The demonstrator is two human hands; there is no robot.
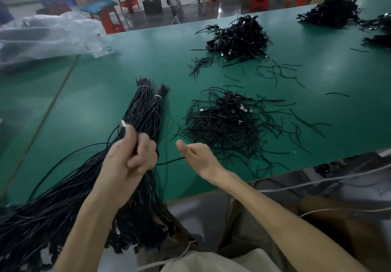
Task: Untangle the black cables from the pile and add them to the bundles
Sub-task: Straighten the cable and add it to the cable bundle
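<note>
One black cable pulled straight beside the bundles
The left hand curled its fingers round the connector end; the right hand pinched the cable further along, likely to run out kinks before bundling. The pile lay mid-frame on the bench; blur hid the right fingertips.

The black cables look matt and rubbery with shiny metal plugs, the green surface smooth and faintly glossy, the plastic bag clear and crinkled.
</note>
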